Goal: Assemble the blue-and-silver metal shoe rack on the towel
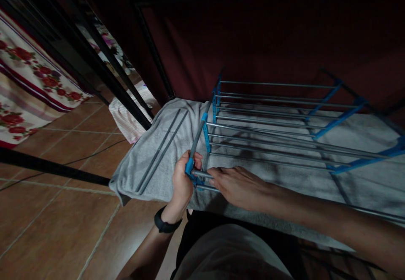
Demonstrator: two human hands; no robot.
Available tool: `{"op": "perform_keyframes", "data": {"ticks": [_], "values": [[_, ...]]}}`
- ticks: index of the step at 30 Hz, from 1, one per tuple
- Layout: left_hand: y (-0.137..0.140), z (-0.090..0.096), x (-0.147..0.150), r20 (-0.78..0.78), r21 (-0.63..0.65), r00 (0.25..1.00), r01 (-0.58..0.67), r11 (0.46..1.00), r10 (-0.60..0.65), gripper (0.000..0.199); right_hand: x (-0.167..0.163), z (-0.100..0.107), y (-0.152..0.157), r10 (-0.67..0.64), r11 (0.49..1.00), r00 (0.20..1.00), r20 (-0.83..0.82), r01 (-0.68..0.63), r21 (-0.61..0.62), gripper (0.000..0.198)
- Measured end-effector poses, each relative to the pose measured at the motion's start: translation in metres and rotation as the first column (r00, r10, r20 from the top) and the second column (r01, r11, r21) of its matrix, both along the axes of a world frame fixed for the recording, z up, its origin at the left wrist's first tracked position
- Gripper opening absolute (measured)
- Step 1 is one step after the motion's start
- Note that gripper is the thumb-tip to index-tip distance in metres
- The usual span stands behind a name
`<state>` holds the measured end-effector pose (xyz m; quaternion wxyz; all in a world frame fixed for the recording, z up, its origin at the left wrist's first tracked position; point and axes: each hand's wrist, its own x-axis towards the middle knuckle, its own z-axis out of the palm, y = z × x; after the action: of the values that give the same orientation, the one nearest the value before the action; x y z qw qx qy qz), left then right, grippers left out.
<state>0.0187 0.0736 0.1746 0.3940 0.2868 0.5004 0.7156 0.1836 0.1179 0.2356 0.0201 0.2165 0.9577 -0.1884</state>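
Observation:
A rack of grey metal rods [272, 140] with blue plastic brackets [206, 136] lies on a grey towel-like cloth [259, 174]. My left hand [182, 178], with a black band at the wrist, is wrapped round a blue plastic connector [190, 166] at the rack's near left corner. From this connector a grey tube slants up to another blue joint [204, 117]. My right hand [232, 184] is closed on a metal rod [202, 173] whose end meets the connector. Whether that end is fully seated inside cannot be seen.
Two loose grey rods [162, 151] lie side by side on the cloth to the left. Black metal bars [63, 168] frame the left side, above a tiled floor [63, 212]. A dark red curtain or panel [268, 35] stands behind. Floral fabric [41, 73] hangs at far left.

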Motion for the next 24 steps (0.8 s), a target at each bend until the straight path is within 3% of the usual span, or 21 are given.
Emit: {"op": "perform_keyframes", "data": {"ticks": [8, 24], "values": [[0.0007, 0.0008, -0.0004, 0.016, 0.005, 1.0, 0.015, 1.0, -0.015, 0.037, 0.0004, 0.0059, 0.0001, 0.015, 1.0, 1.0, -0.009, -0.015, -0.013, 0.023], [0.0003, 0.0022, -0.0003, -0.02, -0.018, 1.0, 0.019, 1.0, -0.02, 0.041, -0.0035, -0.0017, 0.0, 0.036, 0.999, 0.999, -0.023, -0.035, 0.032, 0.024]]}}
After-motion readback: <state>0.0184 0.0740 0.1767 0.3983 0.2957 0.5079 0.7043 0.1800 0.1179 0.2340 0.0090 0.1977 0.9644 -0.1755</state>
